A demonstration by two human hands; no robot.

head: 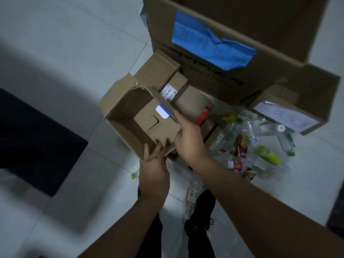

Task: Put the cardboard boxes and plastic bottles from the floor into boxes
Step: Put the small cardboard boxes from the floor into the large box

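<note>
An open cardboard box [122,116] is held up in front of me, its opening facing me. A smaller cardboard box [158,125] with a white and blue label sits inside it. My left hand [154,164] grips the open box's near edge, fingers curled inside. My right hand [188,138] clasps the smaller box's right side. Below them on the floor lie more cardboard boxes [178,84] and a heap of clear plastic bottles [247,138] with green and red caps and labels.
A large cardboard box [242,25] with blue tape [210,45] stands at the top. Another box with a paper label [286,116] lies at the right. A dark mat [33,142] covers the floor at left. My shoe [201,211] stands among stray bottles on white tiles.
</note>
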